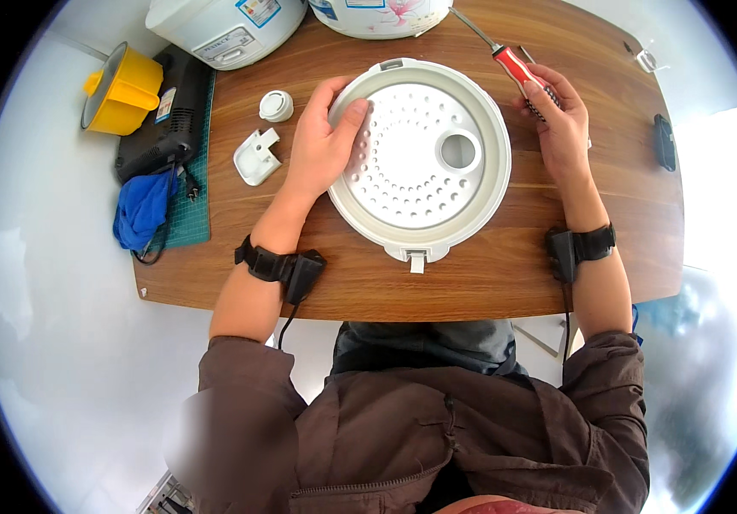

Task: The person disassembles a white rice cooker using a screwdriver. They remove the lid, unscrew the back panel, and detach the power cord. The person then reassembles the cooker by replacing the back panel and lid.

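A round white rice cooker lid (415, 224) lies on the wooden table in front of me, its dimpled metal inner face up, with a round hole right of centre and a latch tab at the near edge. My left hand (324, 141) grips its left rim, thumb over the inner face and fingers at the outer edge. To the right of the lid, my right hand (559, 120) is closed around a screwdriver (510, 64) with a red and black handle. Its metal shaft points away and to the left, toward the far edge.
Left of the lid are a small white round cap (276, 106) and a white plastic piece (256, 158). Farther left, a black device (176, 111), yellow container (128, 98) and blue cloth (143, 210) sit by a green mat (187, 224). Two white appliances (229, 30) stand at the back.
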Tool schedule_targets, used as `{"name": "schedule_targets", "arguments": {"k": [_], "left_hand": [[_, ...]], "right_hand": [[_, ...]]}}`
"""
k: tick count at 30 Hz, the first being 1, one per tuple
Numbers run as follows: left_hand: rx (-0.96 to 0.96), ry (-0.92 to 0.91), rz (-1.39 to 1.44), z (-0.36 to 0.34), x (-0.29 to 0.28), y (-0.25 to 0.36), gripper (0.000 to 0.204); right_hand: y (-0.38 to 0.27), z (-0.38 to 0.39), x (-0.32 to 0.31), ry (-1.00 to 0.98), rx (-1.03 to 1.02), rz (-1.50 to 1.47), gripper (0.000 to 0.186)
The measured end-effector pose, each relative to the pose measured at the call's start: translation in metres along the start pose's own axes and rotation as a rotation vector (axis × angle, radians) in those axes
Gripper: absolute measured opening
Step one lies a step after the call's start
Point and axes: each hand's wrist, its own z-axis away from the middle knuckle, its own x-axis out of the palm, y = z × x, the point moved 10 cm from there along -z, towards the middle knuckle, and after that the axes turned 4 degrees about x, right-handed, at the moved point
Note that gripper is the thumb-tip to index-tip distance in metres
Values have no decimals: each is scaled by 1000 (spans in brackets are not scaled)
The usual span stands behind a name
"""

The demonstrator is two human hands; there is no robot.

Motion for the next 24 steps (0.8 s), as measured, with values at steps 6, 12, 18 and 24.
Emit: {"name": "schedule_targets", "arguments": {"k": [6,12,18,24], "left_hand": [[-32,13,6,1,-2,-5,36],[-42,-6,-59,-1,-2,-4,36],[-35,-21,-74,-1,-1,-3,35],[-34,-11,-75,-2,-3,-4,35]], "right_hand": [[2,2,12,-171,102,-327,38],[-1,-4,-2,-212,22,-510,33],[-2,-7,-7,-188,64,-566,38],[6,-5,1,-216,118,-476,29]]}}
